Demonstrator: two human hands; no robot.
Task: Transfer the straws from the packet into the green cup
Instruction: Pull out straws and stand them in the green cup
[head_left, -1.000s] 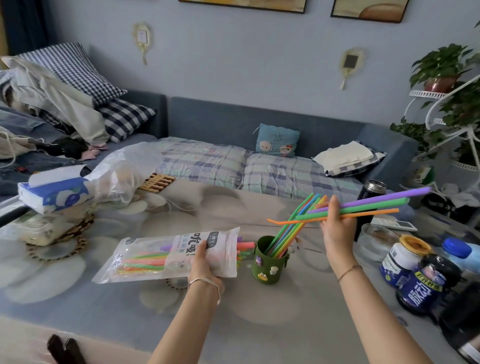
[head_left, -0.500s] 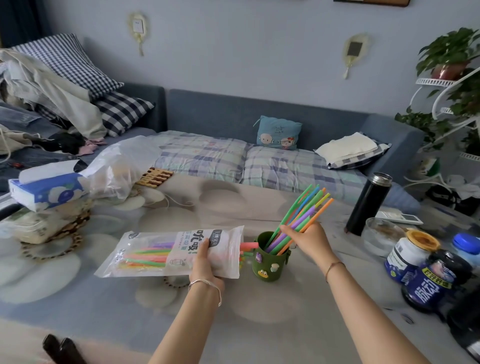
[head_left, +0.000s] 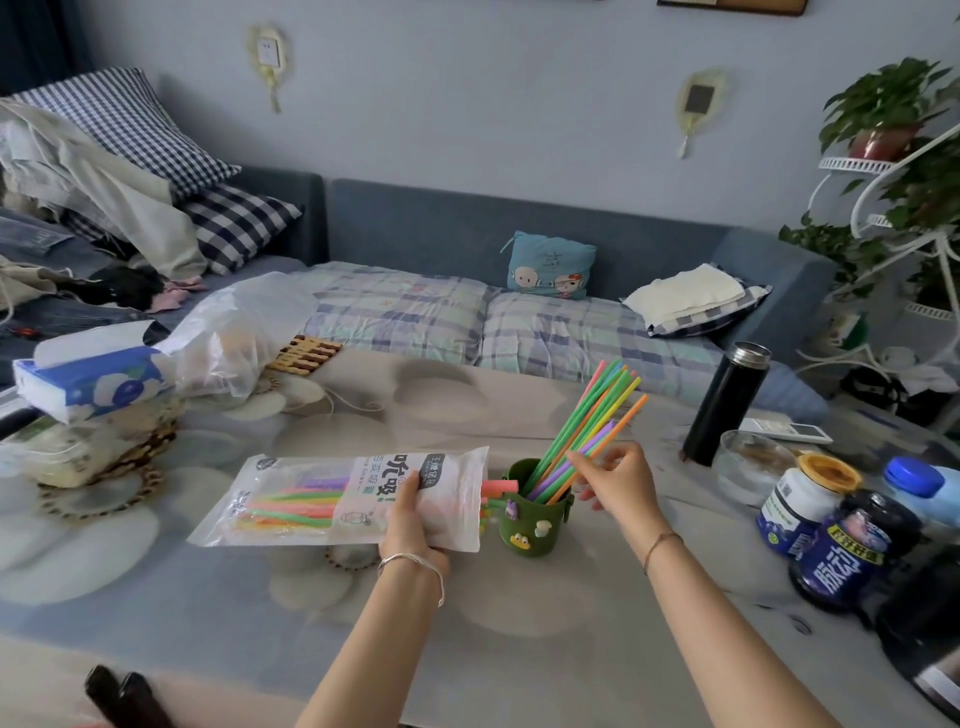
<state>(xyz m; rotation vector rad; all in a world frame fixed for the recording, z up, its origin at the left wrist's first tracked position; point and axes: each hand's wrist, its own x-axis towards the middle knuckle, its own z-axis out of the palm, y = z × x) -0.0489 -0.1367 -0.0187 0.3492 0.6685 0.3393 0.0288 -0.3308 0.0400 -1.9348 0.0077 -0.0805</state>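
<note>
On the table, my left hand (head_left: 410, 525) grips the white straw packet (head_left: 311, 499) near its open right end. Several coloured straws lie inside it, and a pink straw (head_left: 498, 487) pokes out of the mouth toward the green cup (head_left: 535, 530). The cup stands just right of the packet and holds a bunch of straws (head_left: 587, 421) that lean up and to the right. My right hand (head_left: 618, 478) is beside that bunch, just above the cup's rim. Its fingers are spread, and the fingertips touch the straws without clasping them.
A black flask (head_left: 727, 405), a glass bowl (head_left: 748, 467), two dark jars (head_left: 852, 551) and a blue-capped bottle (head_left: 914, 483) crowd the table's right side. A tissue box (head_left: 88, 379) and a plastic bag (head_left: 234, 338) sit at the left. A sofa lies behind.
My right hand brought a few straws down from up at the right into the green cup, then opened and let them go. The left hand and packet stayed put.
</note>
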